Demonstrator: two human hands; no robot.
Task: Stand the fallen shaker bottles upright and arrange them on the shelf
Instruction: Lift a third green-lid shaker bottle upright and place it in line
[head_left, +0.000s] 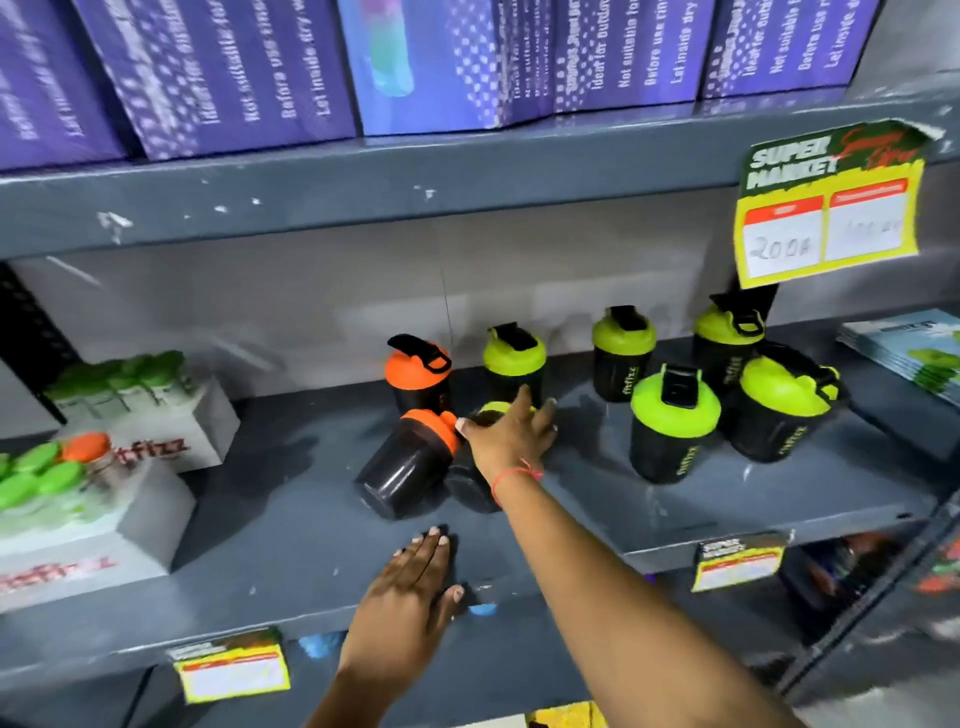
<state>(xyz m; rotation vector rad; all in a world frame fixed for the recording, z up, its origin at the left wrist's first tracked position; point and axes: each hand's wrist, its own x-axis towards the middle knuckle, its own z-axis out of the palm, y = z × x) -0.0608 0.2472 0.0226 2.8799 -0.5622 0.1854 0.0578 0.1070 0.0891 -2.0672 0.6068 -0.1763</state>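
Observation:
Two black shaker bottles lie tipped on the grey shelf (291, 525): one with an orange lid (408, 467), and beside it one with a green lid (470, 486), mostly hidden under my right hand (511, 434). That hand rests on the green-lidded bottle with fingers spread over its lid; whether it grips is unclear. My left hand (410, 597) lies flat and open on the shelf's front edge. Upright at the back stand an orange-lidded shaker (418, 374) and a green-lidded one (514, 358). Several more green-lidded shakers (675, 421) stand upright to the right.
White boxes of small green- and orange-capped bottles (130, 410) sit at the shelf's left. Purple boxes (234, 67) fill the shelf above. A yellow price sign (826, 208) hangs at upper right. A stack of leaflets (909, 353) lies at the far right.

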